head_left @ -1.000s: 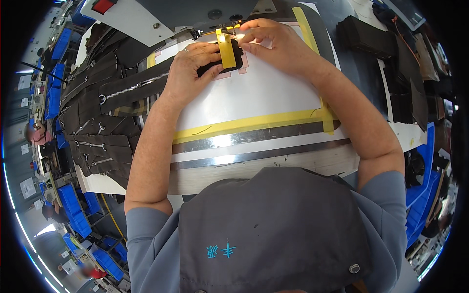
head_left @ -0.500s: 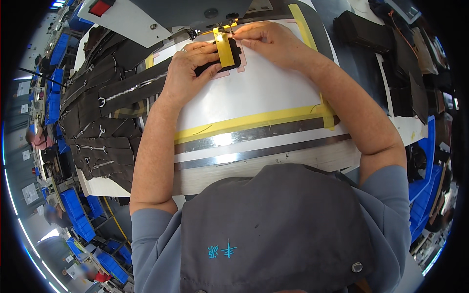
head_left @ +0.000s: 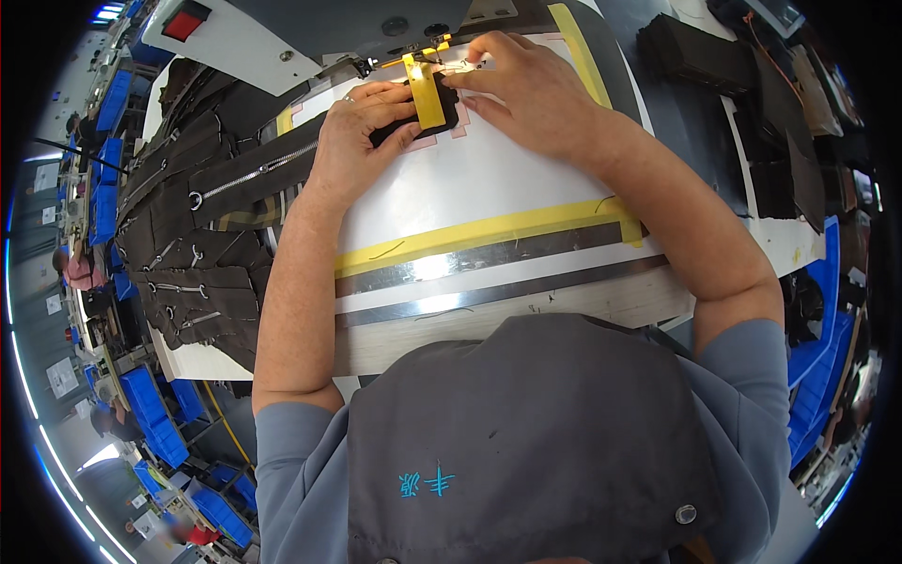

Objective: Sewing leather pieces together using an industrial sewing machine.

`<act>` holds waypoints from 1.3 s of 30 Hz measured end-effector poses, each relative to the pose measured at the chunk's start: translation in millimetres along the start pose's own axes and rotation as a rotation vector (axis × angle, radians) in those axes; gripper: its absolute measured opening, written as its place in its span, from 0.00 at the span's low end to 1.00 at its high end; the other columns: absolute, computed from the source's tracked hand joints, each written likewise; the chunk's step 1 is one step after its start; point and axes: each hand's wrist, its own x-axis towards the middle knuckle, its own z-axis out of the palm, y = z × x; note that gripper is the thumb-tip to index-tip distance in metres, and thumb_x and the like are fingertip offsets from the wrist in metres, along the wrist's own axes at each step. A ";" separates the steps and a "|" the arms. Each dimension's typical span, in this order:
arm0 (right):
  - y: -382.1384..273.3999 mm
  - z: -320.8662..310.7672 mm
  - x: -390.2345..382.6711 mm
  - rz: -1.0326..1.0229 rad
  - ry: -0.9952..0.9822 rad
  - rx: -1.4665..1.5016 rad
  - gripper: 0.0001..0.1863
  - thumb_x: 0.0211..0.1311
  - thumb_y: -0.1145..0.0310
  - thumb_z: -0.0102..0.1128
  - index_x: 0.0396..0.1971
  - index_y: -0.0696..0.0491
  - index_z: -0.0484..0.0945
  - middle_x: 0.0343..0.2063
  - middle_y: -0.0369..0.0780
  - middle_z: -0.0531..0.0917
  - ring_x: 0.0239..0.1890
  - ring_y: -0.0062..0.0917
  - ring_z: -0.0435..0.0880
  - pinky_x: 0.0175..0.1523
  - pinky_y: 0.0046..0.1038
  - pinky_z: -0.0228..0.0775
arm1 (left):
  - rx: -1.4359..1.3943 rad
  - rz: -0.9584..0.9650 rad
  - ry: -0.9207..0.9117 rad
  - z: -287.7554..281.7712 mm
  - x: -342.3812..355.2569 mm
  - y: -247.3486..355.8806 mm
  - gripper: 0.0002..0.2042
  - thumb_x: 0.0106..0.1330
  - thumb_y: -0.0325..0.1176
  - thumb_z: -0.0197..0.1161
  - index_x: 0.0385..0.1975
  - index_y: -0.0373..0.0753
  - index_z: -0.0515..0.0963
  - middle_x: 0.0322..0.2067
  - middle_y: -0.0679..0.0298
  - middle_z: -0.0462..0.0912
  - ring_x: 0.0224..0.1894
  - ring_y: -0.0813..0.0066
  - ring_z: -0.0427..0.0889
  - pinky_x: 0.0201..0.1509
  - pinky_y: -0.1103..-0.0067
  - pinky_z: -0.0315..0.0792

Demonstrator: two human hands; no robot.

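Observation:
Under the sewing machine head (head_left: 357, 28), a small dark fabric piece (head_left: 445, 105) lies with a yellow strip (head_left: 428, 99) across it. My left hand (head_left: 362, 136) rests on this piece, left of the strip, with fingers laid out flat and the thumb apart below them. A dark fabric band with a silver zipper (head_left: 258, 172) runs leftward from beneath that hand. To the right of the strip, my right hand (head_left: 536, 94) has its fingers apart, their tips at the piece's right edge beside the lit needle area. Whether something thin lies at those fingertips is unclear.
A white sheet edged with yellow tape (head_left: 479, 228) covers the work surface. Dark fabric parts with zippers (head_left: 193, 287) are heaped at left. Stacked dark pieces (head_left: 700, 61) stand at right, near a blue bin (head_left: 813, 348). A red switch (head_left: 186, 21) sits on the machine.
My right hand's fingers have spread, the index lifting away from the thumb. The yellow strip and dark piece sit slightly farther left in view. My left hand stays on the piece.

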 end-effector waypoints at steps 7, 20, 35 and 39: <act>30.3 0.9 -6.3 -0.027 0.133 -0.173 0.13 0.70 0.63 0.58 0.48 0.52 0.85 0.52 0.37 0.82 0.52 0.32 0.81 0.58 0.35 0.76 | -0.013 -0.008 0.012 1.2 -0.3 1.5 0.14 0.59 0.31 0.75 0.45 0.41 0.88 0.49 0.62 0.89 0.60 0.63 0.82 0.66 0.67 0.74; 12.3 2.8 -14.3 -0.261 0.024 0.140 0.18 0.65 0.67 0.64 0.54 0.53 0.82 0.52 0.34 0.85 0.50 0.31 0.78 0.58 0.34 0.73 | 0.012 0.020 0.010 -0.1 1.3 0.3 0.14 0.58 0.32 0.76 0.44 0.40 0.88 0.48 0.61 0.90 0.59 0.61 0.82 0.67 0.67 0.73; 12.6 9.6 -13.7 -0.340 0.139 0.048 0.15 0.66 0.64 0.66 0.50 0.52 0.86 0.50 0.31 0.87 0.46 0.29 0.78 0.52 0.32 0.75 | -0.032 0.017 -0.002 -2.7 1.5 -1.4 0.15 0.56 0.30 0.77 0.45 0.39 0.88 0.48 0.61 0.89 0.59 0.63 0.83 0.65 0.68 0.74; 10.2 5.6 -14.5 -0.290 0.111 0.047 0.14 0.66 0.64 0.66 0.48 0.51 0.88 0.52 0.31 0.87 0.49 0.29 0.77 0.54 0.33 0.75 | -0.133 -0.094 0.041 -6.3 0.0 3.9 0.16 0.53 0.29 0.79 0.43 0.40 0.87 0.50 0.65 0.88 0.55 0.67 0.84 0.62 0.72 0.76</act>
